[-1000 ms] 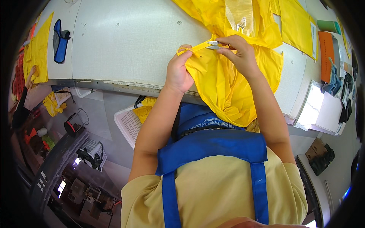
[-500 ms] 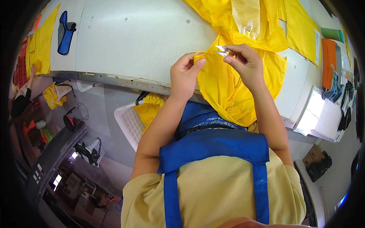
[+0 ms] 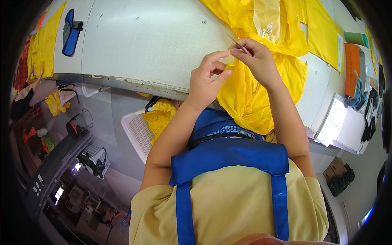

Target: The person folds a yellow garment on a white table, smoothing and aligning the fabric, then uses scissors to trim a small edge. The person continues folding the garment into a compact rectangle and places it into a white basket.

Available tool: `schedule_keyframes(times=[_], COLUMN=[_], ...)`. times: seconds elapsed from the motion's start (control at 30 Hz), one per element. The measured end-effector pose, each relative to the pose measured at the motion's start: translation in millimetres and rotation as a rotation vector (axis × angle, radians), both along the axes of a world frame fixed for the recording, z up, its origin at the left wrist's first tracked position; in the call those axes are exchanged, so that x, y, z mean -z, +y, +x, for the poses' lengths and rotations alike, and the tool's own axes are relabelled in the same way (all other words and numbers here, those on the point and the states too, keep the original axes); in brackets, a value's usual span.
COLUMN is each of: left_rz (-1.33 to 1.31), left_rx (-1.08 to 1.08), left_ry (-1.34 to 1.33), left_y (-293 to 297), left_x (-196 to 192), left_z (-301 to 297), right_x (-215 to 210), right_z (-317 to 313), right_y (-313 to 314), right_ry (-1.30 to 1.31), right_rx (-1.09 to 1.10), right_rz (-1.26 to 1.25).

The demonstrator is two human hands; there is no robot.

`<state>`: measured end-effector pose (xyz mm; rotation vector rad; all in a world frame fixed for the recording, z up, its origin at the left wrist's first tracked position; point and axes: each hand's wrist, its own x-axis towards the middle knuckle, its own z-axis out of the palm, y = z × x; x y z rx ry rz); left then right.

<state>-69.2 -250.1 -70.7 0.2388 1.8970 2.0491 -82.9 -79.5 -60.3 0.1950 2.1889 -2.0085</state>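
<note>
A yellow garment (image 3: 261, 90) drapes over the table's near edge and hangs toward my lap. At its left side my left hand (image 3: 207, 81) is closed on a thin edge of the yellow fabric, with thumb and forefinger curved around it. My right hand (image 3: 258, 62) grips small thread snips (image 3: 240, 45), whose blades stick out to the upper left. The right thumb and fingertips meet the yellow edge beside the left forefinger. Most of the snips is hidden inside the right hand.
The white table (image 3: 143, 45) carries a blue-and-grey strap piece (image 3: 72, 32) and folded yellow fabric (image 3: 324, 34) at the right. Below its edge stands a white basket (image 3: 132, 130) holding yellow cloth. An orange box (image 3: 352, 69) lies far right. Another person's arm (image 3: 30, 92) reaches in at far left.
My left hand has moved right and slightly down, bringing the hands together. The snips have turned from pointing left, blades apart, to pointing up-left in my right hand.
</note>
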Motion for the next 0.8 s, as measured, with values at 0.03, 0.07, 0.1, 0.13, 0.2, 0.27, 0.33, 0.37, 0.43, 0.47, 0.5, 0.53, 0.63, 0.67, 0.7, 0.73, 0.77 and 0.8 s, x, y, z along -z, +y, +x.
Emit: schedule_keyframes(times=[0.03,0.07,0.1,0.13,0.2,0.27,0.33,0.37,0.43,0.47,0.5,0.53,0.63,0.67,0.7,0.73,0.77,0.8], left_rz=[-0.042,-0.084,-0.094,-0.103,-0.117,-0.125,-0.135,-0.138,-0.127,-0.122,-0.109,-0.096,-0.073,-0.069,-0.072,-0.075,-0.079,-0.063], left_rx=[0.050,0.100,0.094,0.089,0.064,0.026,0.016,0.013,0.007,0.002,0.002,0.003,0.003,0.003,0.006,0.008,0.010,-0.011], left_ry=[0.068,0.137,0.120,0.103,0.078,0.062,0.055,0.051,0.046,0.044,0.040,0.036,0.012,0.001,0.001,0.001,0.001,-0.003], left_y=[-0.4,-0.5,0.0,0.8,1.3,0.8,1.5,1.4,1.6,1.6,1.9,2.1,3.1,3.4,3.4,3.4,3.5,4.2], left_x=[1.5,1.9,0.7,-1.1,-0.4,5.1,1.8,0.3,0.8,1.2,1.2,1.2,2.3,2.8,3.1,3.2,3.4,3.8], left_z=[-1.7,-2.8,-3.5,-4.4,-4.5,-2.6,-1.4,-1.0,-0.5,-0.3,-0.5,-0.6,-1.1,-1.0,-1.0,-1.0,-0.8,-0.6], right_x=[1.7,2.3,2.8,3.3,-0.1,-11.2,-5.8,-1.8,5.4,5.5,1.2,-4.4,-16.9,-18.8,-19.4,-19.3,-19.0,-19.0], right_z=[-3.6,-5.3,-5.4,-5.6,-4.2,4.6,20.4,29.7,50.3,57.3,61.8,64.7,59.6,57.4,55.3,54.1,53.3,52.7], right_y=[2.5,3.9,3.0,1.3,0.0,-0.1,13.7,20.8,27.9,28.4,26.7,24.2,16.9,14.6,12.8,11.5,10.4,9.7], right_ry=[-0.018,-0.036,-0.061,-0.086,-0.112,-0.114,-0.052,-0.021,-0.028,-0.031,-0.009,0.013,0.043,0.047,0.051,0.051,0.052,0.050], right_rx=[-0.059,-0.117,-0.110,-0.103,-0.013,0.152,0.205,0.232,0.231,0.227,0.187,0.146,0.070,0.060,0.048,0.047,0.045,0.042], right_rz=[-0.011,-0.023,-0.035,-0.047,-0.062,-0.066,-0.096,-0.110,0.033,0.104,0.129,0.154,0.226,0.235,0.244,0.247,0.250,0.254])
